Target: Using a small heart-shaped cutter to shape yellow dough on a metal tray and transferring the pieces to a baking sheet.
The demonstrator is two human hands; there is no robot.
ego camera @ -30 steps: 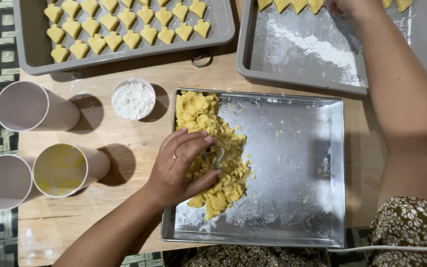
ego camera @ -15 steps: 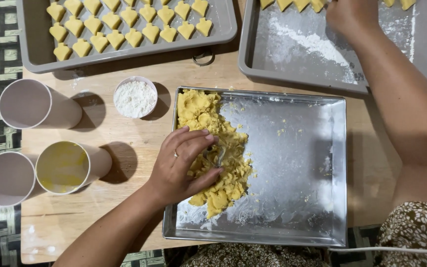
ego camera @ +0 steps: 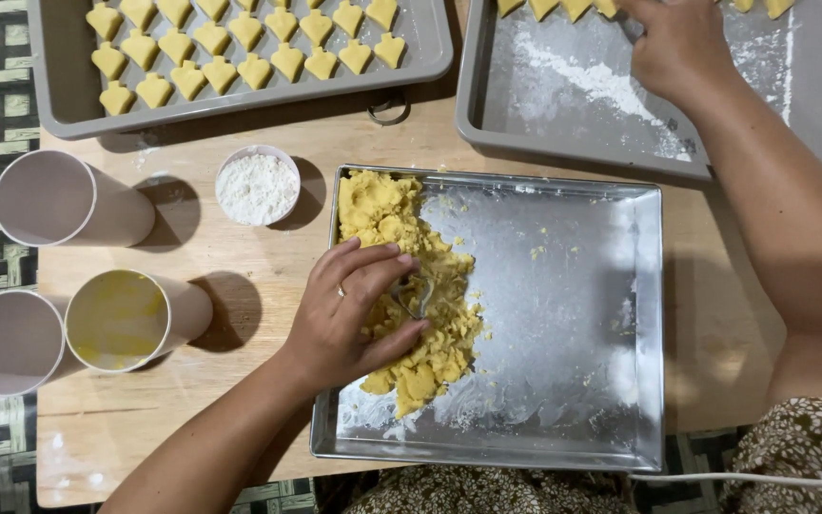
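Wooden table (ego camera: 240, 400) carries a steel tray (ego camera: 573, 381) of yellow dough (ego camera: 430, 352); left hand (ego camera: 354, 319) clenches a small metal cutter (ego camera: 413, 295) into it, while right hand (ego camera: 682, 43) pinches a cut piece over the floured grey tray (ego camera: 563, 124).

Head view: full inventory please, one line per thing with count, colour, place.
dough: one heap, yellow, left side of metal tray
metal tray: one, silver, centre
cutter: one, metal, under left hand
grey trays: two, top left and top right
cut pieces: many, yellow, mostly top-left tray
flour bowl: one, white, by metal tray
cups: three, white, left; one holds yellow liquid
board: one, wooden, beneath all
left hand: pressing cutter into dough
right hand: in top-right tray
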